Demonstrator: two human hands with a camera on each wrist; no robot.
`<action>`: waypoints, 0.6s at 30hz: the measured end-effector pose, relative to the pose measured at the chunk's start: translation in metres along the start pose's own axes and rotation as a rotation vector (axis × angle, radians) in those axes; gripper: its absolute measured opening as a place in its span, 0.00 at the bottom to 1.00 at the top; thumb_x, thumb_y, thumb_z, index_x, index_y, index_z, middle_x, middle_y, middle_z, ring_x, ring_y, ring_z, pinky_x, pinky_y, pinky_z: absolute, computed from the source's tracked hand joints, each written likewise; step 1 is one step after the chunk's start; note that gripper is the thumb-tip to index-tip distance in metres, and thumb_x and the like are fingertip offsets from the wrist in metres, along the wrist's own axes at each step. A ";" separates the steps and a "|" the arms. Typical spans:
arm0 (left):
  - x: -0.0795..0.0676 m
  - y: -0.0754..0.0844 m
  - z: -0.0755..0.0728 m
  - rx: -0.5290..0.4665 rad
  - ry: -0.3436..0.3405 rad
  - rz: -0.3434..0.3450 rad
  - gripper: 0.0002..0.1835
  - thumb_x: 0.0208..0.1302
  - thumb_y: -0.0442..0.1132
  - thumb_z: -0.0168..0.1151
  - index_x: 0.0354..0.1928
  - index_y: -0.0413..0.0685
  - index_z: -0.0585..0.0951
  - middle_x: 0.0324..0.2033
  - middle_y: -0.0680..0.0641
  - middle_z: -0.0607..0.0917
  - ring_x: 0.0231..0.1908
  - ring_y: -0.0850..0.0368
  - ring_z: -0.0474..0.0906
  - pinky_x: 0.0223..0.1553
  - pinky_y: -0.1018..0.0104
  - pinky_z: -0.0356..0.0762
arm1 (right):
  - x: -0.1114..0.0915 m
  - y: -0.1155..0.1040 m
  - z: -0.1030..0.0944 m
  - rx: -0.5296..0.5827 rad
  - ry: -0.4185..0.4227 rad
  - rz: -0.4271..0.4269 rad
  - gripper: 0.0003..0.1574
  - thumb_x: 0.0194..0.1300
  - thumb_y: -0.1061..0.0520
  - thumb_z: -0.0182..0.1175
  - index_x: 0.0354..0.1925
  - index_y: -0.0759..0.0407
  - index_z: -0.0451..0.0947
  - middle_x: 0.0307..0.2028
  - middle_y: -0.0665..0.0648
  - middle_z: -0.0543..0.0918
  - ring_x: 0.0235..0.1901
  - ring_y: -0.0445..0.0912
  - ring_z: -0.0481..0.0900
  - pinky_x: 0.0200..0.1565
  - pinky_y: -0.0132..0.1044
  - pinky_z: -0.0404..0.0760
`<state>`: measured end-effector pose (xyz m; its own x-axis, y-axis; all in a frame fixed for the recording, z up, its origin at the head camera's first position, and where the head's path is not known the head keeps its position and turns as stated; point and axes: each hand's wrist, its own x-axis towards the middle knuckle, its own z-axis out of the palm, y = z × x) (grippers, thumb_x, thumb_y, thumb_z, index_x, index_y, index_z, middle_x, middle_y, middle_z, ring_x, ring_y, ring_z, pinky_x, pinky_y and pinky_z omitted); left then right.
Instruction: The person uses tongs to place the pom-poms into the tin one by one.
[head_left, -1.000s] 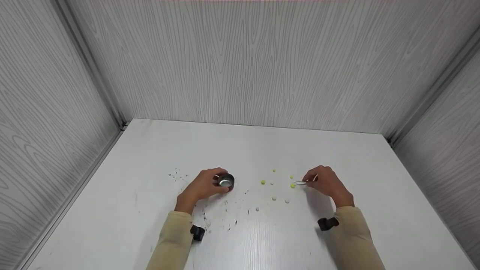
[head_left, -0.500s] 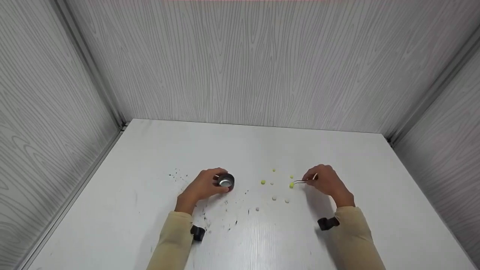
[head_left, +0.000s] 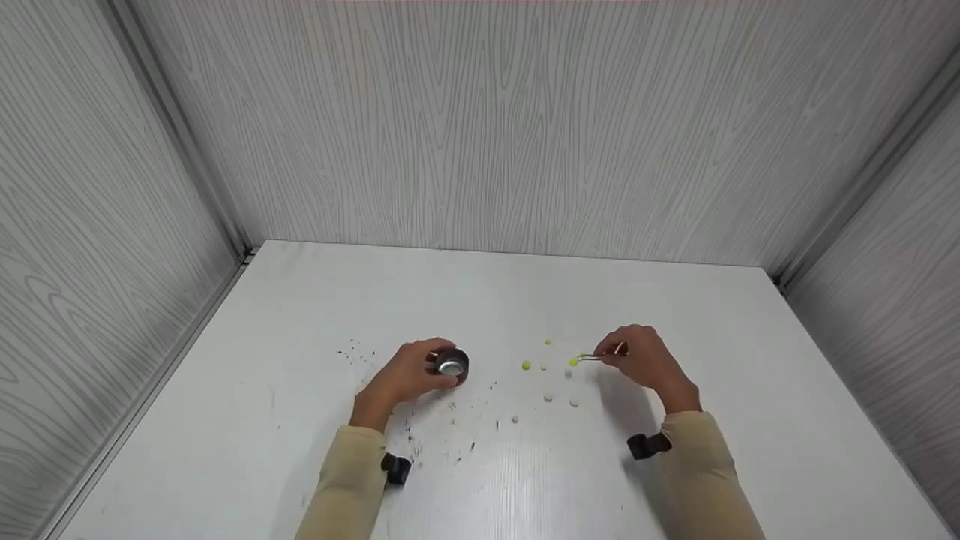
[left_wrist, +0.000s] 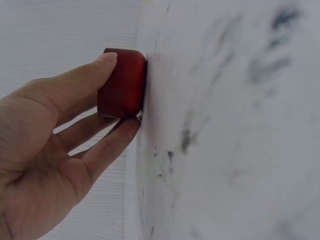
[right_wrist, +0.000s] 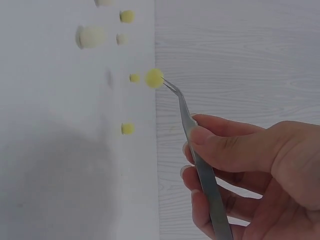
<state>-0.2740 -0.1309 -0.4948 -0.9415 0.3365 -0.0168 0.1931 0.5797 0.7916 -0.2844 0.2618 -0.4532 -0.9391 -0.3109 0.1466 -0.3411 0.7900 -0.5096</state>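
Note:
My left hand (head_left: 409, 373) grips a small red cup (left_wrist: 122, 84) by its sides, thumb on one side and fingers on the other. It stands upright on the table, and its silvery inside shows from above in the head view. My right hand (head_left: 645, 356) pinches bent-tip metal tweezers (right_wrist: 204, 175) between thumb and fingers. At the tweezer tips is a yellow ball (right_wrist: 154, 78), raised off the table. Just beyond it in the right wrist view lies a smaller yellow ball (right_wrist: 134, 78).
Between the hands are a yellow ball (head_left: 526, 365), a tiny yellow ball (head_left: 547, 341) and several whitish balls, one of them a white ball (head_left: 548, 397) nearer the front. Dark smudges (head_left: 411, 435) mark the white table (head_left: 480, 292). Wood-grain panels (head_left: 480, 127) enclose its back and sides.
My right hand has moved up and to the left in the head view, lifting the yellow ball with the tweezers. The left hand and the cup stay where they were.

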 end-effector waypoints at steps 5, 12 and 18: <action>-0.001 0.001 0.002 0.005 0.018 -0.016 0.29 0.64 0.37 0.74 0.67 0.46 0.78 0.62 0.40 0.83 0.63 0.40 0.80 0.65 0.43 0.78 | 0.003 -0.003 0.005 0.014 0.007 -0.015 0.09 0.63 0.69 0.69 0.37 0.58 0.92 0.33 0.56 0.89 0.35 0.47 0.81 0.41 0.40 0.79; -0.006 0.001 0.006 -0.033 0.010 -0.015 0.30 0.68 0.36 0.70 0.71 0.46 0.74 0.66 0.37 0.80 0.66 0.37 0.77 0.68 0.42 0.76 | 0.008 -0.013 0.011 0.050 0.008 -0.029 0.09 0.62 0.70 0.68 0.37 0.60 0.91 0.33 0.58 0.89 0.34 0.48 0.81 0.37 0.37 0.78; -0.008 0.002 0.008 -0.051 0.013 -0.001 0.31 0.69 0.34 0.68 0.72 0.43 0.72 0.67 0.36 0.78 0.67 0.36 0.76 0.68 0.41 0.74 | 0.013 -0.027 0.015 0.091 0.024 -0.060 0.09 0.62 0.70 0.68 0.38 0.60 0.91 0.34 0.59 0.89 0.34 0.49 0.83 0.36 0.36 0.79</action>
<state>-0.2636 -0.1269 -0.4982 -0.9451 0.3265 -0.0101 0.1783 0.5417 0.8215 -0.2869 0.2286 -0.4507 -0.9182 -0.3429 0.1985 -0.3925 0.7189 -0.5737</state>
